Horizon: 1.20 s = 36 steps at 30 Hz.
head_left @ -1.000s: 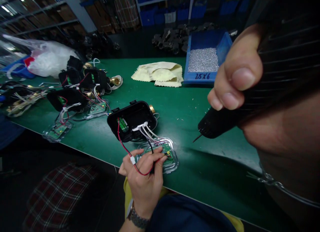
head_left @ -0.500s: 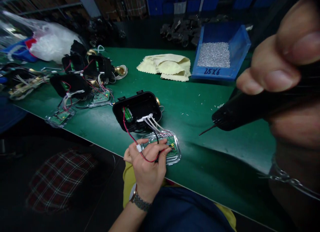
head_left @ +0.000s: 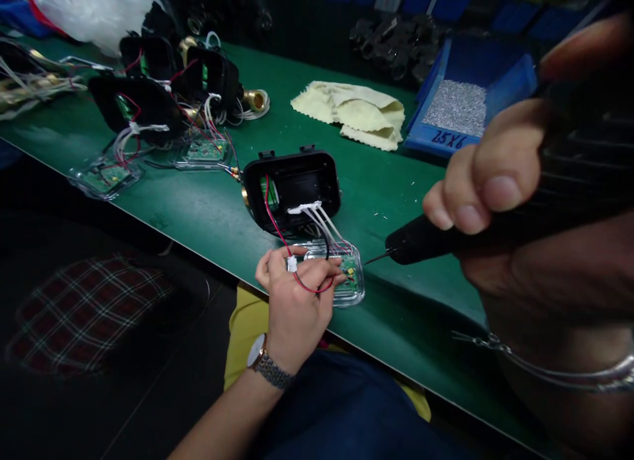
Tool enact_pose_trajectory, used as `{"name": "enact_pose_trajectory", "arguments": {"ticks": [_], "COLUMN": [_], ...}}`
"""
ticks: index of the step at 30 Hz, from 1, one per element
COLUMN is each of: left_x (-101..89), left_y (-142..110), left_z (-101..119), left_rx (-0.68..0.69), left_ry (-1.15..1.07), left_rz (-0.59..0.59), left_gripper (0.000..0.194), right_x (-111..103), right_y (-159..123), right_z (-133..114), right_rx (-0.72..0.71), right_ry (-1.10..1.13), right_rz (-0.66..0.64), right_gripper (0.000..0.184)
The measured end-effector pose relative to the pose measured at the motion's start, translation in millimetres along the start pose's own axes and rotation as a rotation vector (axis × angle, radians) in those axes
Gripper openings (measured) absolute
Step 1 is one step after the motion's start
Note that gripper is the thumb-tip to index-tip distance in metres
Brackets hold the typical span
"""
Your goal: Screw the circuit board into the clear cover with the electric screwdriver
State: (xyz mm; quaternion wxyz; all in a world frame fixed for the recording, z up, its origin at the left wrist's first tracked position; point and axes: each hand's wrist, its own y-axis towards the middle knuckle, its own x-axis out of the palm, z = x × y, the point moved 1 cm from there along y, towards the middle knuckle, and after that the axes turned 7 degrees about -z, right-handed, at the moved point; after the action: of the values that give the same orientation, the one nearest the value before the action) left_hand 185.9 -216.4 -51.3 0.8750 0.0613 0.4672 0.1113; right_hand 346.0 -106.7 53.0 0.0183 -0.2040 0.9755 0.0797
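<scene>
My left hand (head_left: 297, 301) pinches a green circuit board in a clear cover (head_left: 347, 282) at the near edge of the green table (head_left: 208, 209); red and black wires loop over its fingers. White and red wires run from the board into an open black housing (head_left: 292, 186) just behind it. My right hand (head_left: 520, 202), close to the camera, grips a black electric screwdriver (head_left: 430, 239). Its thin bit points left, with the tip just right of the board.
A yellow cloth (head_left: 356, 113) lies behind the housing. A blue bin of small screws (head_left: 458, 110) marked 25X6 stands at the back right. Several more black housings with wired boards (head_left: 158, 103) crowd the left. A white plastic bag (head_left: 94, 8) lies far left.
The screwdriver tip has come left and down, from well right of the board to just beside it. My left hand stays on the board. The view has tilted down.
</scene>
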Motion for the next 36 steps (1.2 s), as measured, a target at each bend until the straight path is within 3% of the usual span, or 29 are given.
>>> {"name": "enact_pose_trajectory", "arguments": {"ticks": [3, 6, 11, 16, 21, 36], "left_x": [-0.2, -0.2, -0.1, -0.5, -0.7, 0.8], "left_y": [0, 0, -2, -3, -3, -5], "left_z": [-1, -1, -1, -2, -2, -4], "left_rx": [-0.026, -0.037, -0.038, -0.043, -0.052, -0.062], "left_ry": [-0.032, -0.043, -0.047, -0.056, -0.055, -0.059], "left_rz": [-0.027, -0.015, -0.015, -0.018, -0.035, -0.028], "left_gripper": [0.007, 0.007, 0.007, 0.008, 0.008, 0.012], "right_x": [24, 32, 27, 25, 27, 31], "right_y": [8, 9, 5, 4, 5, 4], "right_z": [-5, -1, 4, 5, 7, 8], "right_rx": [-0.220, -0.193, -0.189, -0.186, -0.178, -0.189], "right_ry": [0.180, 0.216, 0.210, 0.204, 0.224, 0.257], "right_rz": [0.009, -0.019, -0.041, -0.070, -0.092, -0.094], "right_gripper": [0.033, 0.024, 0.020, 0.048, 0.027, 0.022]}}
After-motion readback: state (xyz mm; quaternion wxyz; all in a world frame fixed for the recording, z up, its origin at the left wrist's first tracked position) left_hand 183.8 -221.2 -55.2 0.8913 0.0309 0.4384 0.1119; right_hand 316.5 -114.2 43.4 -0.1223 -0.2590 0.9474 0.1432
